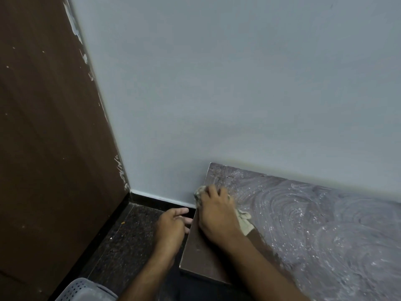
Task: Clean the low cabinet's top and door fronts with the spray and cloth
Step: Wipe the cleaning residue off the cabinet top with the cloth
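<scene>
Cabinet top (314,224), dark and smeared with pale swirls of wet cleaner, runs along the grey wall (217,83) from the right, and its left end stops short of the room corner. The right hand (214,213) lies over a crumpled beige cloth (244,220) at that left edge, near the back corner, fingers (211,191) curled down onto the fabric and gripping it; cloth pokes out past the fingers and behind the wrist. The left hand (172,227) hangs just off the cabinet's end, over the gap, its fingers loosely bent and holding nothing. Below is dark speckled floor (121,242) with a black skirting strip (156,199). A tall brown panel (47,127) closes the left side, leaving a narrow wedge of floor between. A perforated grey basket (84,290) sits at the bottom edge.
</scene>
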